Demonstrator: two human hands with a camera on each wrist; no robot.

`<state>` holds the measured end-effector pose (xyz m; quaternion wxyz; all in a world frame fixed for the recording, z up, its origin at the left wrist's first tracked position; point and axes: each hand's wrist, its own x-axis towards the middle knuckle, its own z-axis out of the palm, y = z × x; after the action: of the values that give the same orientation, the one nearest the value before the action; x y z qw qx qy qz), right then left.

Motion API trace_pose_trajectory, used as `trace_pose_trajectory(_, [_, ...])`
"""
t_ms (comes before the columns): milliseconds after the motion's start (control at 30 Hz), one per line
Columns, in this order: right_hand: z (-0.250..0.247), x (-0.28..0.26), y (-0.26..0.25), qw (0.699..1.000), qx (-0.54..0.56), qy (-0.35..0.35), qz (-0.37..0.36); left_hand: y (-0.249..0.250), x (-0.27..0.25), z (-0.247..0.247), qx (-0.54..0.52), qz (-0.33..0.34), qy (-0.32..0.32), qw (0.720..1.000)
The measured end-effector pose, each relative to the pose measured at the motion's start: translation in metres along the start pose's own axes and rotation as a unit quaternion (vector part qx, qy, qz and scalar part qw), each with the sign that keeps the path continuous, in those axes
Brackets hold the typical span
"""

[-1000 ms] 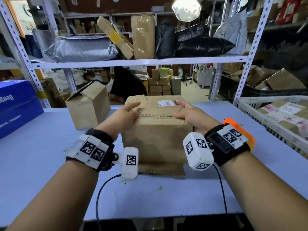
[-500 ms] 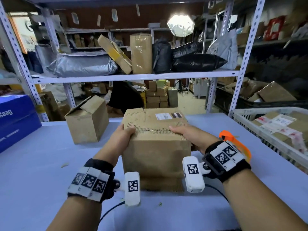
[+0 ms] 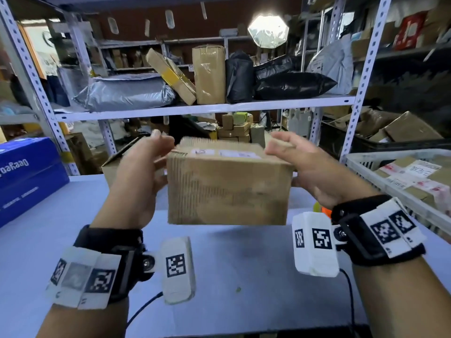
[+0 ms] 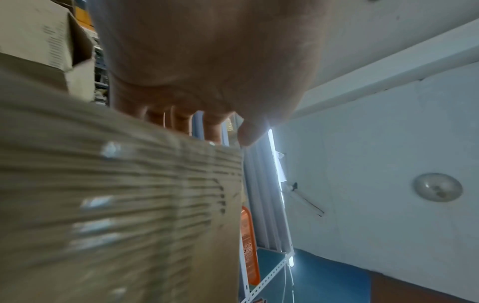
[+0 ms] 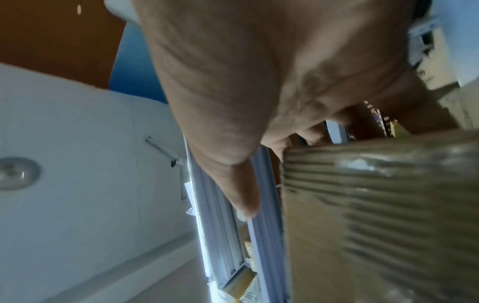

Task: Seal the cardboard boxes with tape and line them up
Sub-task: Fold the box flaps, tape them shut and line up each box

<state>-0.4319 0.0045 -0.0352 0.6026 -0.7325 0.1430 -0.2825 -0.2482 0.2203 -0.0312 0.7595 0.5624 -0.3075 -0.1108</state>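
A brown cardboard box with white labels on top hangs in the air above the blue table, blurred by motion. My left hand lies flat against its left side and my right hand against its right side, fingers extended, carrying it between them. The left wrist view shows the box under my left hand; the right wrist view shows the box beside my right hand. A second box with an open flap stands behind my left hand. An orange tape dispenser peeks out by my right wrist.
A blue carton sits at the table's left edge. A white basket of labelled parcels stands on the right. A metal shelf rack loaded with parcels and bags runs behind the table.
The box rested on the table with both hands on its top seam. Now it is lifted off the table and turned, and my hands have shifted to its two sides.
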Motion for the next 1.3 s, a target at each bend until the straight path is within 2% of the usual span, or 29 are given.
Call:
trace_pose_trajectory(67, [0.0, -0.003, 0.003, 0.995, 0.094, 0.022, -0.031, 0.0, 0.0, 0.0, -0.026, 0.029, 0.025, 0.999])
trace_pose_trajectory(167, [-0.004, -0.005, 0.011, 0.982, 0.167, 0.071, -0.051, -0.007, 0.001, -0.001, -0.051, 0.04, 0.031, 0.997])
trace_pose_trajectory(267, [-0.004, -0.003, 0.022, 0.981, 0.177, 0.078, 0.0, -0.02, 0.002, -0.001, -0.041, 0.02, 0.008, 0.999])
trace_pose_trajectory(400, [0.003, -0.001, 0.041, 0.982, 0.164, 0.058, 0.072, -0.041, 0.005, 0.003, 0.046, -0.032, 0.018, 0.998])
trace_pose_trajectory(500, [0.006, 0.002, 0.053, 0.987, 0.133, 0.051, 0.078, -0.051, 0.006, 0.001, 0.111, -0.065, -0.012, 0.992])
trace_pose_trajectory(600, [0.009, 0.007, 0.06, 0.993, 0.076, 0.038, 0.079, -0.054, 0.006, -0.005, 0.128, -0.106, -0.033, 0.986])
trace_pose_trajectory(700, [0.012, 0.014, 0.062, 0.995, 0.031, 0.024, 0.088, -0.057, 0.007, -0.015, 0.145, -0.108, -0.086, 0.98])
trace_pose_trajectory(867, [0.01, 0.02, 0.055, 0.994, 0.003, 0.012, 0.11, -0.057, 0.009, -0.034, 0.104, -0.112, -0.188, 0.97])
trace_pose_trajectory(933, [0.009, 0.022, 0.054, 0.993, -0.007, 0.011, 0.117, -0.055, 0.01, -0.038, 0.129, -0.102, -0.226, 0.96])
trace_pose_trajectory(1000, [0.01, 0.024, 0.056, 0.992, -0.011, 0.016, 0.123, -0.054, 0.013, -0.037, 0.157, -0.099, -0.217, 0.958])
trace_pose_trajectory(1167, [0.011, 0.027, 0.062, 0.989, 0.025, 0.014, 0.142, -0.06, 0.03, -0.027, 0.183, -0.095, -0.102, 0.973])
trace_pose_trajectory(1300, [0.008, 0.032, 0.069, 0.993, -0.013, -0.016, 0.113, -0.059, 0.045, -0.03, 0.201, -0.131, -0.162, 0.957])
